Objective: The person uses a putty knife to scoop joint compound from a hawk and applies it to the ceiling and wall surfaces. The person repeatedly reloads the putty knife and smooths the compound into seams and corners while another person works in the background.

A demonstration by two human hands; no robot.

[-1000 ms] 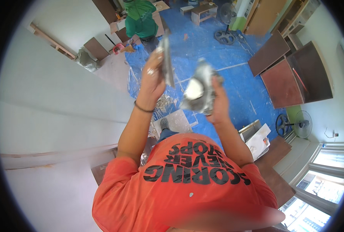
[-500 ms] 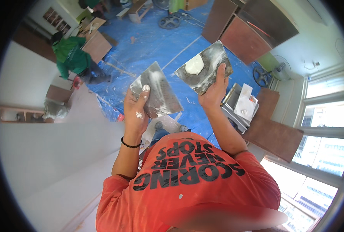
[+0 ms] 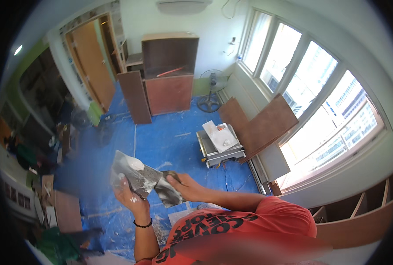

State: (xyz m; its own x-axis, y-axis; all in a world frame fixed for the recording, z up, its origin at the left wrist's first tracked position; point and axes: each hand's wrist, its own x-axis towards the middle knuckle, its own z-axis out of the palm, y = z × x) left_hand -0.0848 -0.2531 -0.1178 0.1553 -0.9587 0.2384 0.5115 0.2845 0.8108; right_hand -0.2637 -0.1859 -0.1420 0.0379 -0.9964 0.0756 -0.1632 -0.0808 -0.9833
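My left hand (image 3: 132, 199), with a dark beaded bracelet at the wrist, grips a flat, smeared putty plate (image 3: 118, 163), its thumb on the face. A second grey putty plate (image 3: 169, 195) is pinched in my right hand (image 3: 187, 187), which comes in from the right. The two plates meet and overlap in front of me, tilted. A lump of white putty (image 3: 136, 164) lies on the overlapping plates near my left thumb; I cannot tell which plate carries it. White putty also spots my left hand.
Blue sheeting (image 3: 170, 137) covers the floor. To the right stand a table saw (image 3: 221, 152) with a white board on it, leaning brown panels (image 3: 267, 126) and windows. A cabinet (image 3: 170, 95) and standing fan (image 3: 212, 90) are ahead. A blurred person in green (image 3: 57, 245) is at lower left.
My view has swung right, toward the windows. The plates, held apart before, now overlap. My right hand has come in toward the left and turned its plate downward.
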